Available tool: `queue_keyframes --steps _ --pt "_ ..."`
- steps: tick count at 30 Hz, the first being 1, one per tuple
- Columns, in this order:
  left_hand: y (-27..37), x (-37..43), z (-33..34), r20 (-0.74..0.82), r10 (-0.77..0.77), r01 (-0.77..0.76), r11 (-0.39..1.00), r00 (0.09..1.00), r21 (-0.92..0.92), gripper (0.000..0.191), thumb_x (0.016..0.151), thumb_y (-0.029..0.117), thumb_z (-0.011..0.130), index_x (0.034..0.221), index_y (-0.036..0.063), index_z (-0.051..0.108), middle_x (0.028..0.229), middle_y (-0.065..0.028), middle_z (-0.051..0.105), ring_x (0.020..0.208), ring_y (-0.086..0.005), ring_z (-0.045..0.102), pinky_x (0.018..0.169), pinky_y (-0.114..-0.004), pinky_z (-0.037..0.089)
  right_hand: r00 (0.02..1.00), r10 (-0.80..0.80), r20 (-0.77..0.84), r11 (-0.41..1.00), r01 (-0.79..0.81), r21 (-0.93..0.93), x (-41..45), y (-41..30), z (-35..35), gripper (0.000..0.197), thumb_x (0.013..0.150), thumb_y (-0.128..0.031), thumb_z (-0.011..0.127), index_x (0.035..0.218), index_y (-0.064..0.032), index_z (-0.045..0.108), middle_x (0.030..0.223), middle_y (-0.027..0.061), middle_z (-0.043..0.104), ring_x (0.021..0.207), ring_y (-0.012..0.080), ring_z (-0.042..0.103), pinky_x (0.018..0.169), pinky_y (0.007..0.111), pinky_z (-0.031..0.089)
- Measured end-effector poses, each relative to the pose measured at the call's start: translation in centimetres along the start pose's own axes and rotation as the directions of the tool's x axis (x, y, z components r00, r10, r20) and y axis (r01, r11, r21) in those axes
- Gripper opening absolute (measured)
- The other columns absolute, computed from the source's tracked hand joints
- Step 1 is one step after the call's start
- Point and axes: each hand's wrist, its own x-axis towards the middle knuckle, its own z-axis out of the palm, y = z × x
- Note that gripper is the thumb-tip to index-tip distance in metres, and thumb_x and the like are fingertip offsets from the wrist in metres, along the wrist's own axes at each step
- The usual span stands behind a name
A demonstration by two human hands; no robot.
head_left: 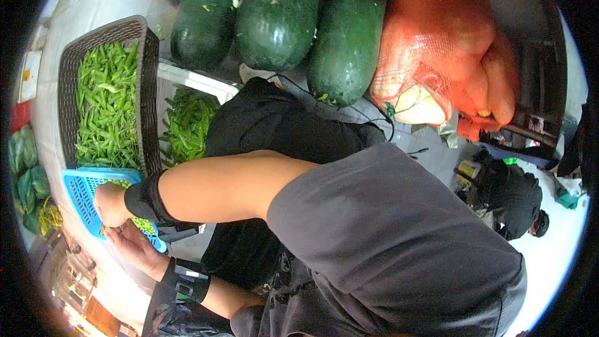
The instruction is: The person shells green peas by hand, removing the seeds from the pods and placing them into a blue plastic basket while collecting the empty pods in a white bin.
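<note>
Both hands meet above a blue plastic basket [83, 196] with slotted sides, which holds shelled green peas [144, 225]. My right hand [111, 203], with a black band at its wrist, is curled with its fingertips down by my left hand's. Palm partly up, my left hand [138, 247] pinches a small pea pod [102, 230] together with the right; the fingers hide most of it. Against the blue basket stands a dark brown woven basket [149, 84] full of green pea pods [106, 103].
Another heap of green pods [189, 119] lies beside my dark-clothed leg [281, 121]. Large wax gourds [281, 23] and a red mesh sack of big vegetables [430, 56] lie to my right. A black plastic bag [180, 318] is at my left. Behind, a person [519, 201] in dark clothes is visible.
</note>
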Motion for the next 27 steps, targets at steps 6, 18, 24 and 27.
queue_keyframes --steps 6,18,24,27 --pt "0.0 0.6 -1.5 -0.022 -0.068 0.069 0.992 0.997 0.104 0.032 0.101 0.022 0.045 0.125 0.0001 0.049 0.12 -0.0149 0.056 0.109 -0.0193 0.056 0.095 -0.034 0.046 0.996 0.074 0.048 0.991 -0.068 -0.118 -1.0 -1.7 -0.3 0.015 0.067 -0.006 0.069 0.079 0.0027 0.072 0.082 0.0236 0.068 0.078 0.0342 0.069 0.068 0.038 0.055" --pt "-4.3 -10.2 3.0 0.013 -0.439 0.414 0.856 0.898 0.308 0.044 0.096 0.024 0.053 0.136 0.0057 0.048 0.127 -0.0148 0.056 0.107 -0.0289 0.058 0.088 -0.043 0.047 0.997 0.008 -0.076 0.992 -0.017 -0.122 -2.2 -4.8 -2.2 0.028 0.065 -0.02 0.08 0.082 0.0003 0.071 0.079 0.02 0.069 0.08 0.0317 0.07 0.069 0.038 0.055" --pt "-8.8 -14.3 6.9 0.159 -0.724 0.327 0.481 0.671 0.813 0.042 0.095 0.023 0.054 0.133 0.0053 0.05 0.125 -0.0148 0.058 0.105 -0.0297 0.059 0.086 -0.043 0.048 0.989 -0.149 0.002 0.983 0.148 -0.107 -1.7 -3.6 -3.4 0.023 0.07 -0.017 0.073 0.081 0.0027 0.071 0.075 0.0213 0.066 0.074 0.0315 0.068 0.069 0.04 0.055" --pt "-13.8 -15.1 11.5 0.292 -0.806 0.007 0.345 0.515 0.939 0.041 0.095 0.023 0.054 0.132 0.0051 0.052 0.124 -0.0149 0.058 0.104 -0.0301 0.059 0.085 -0.044 0.048 0.981 -0.178 0.074 0.97 0.188 -0.154 -0.9 -2.7 -3.7 0.015 0.072 -0.012 0.066 0.074 0.0016 0.071 0.069 0.0214 0.065 0.064 0.0288 0.065 0.06 0.04 0.051"
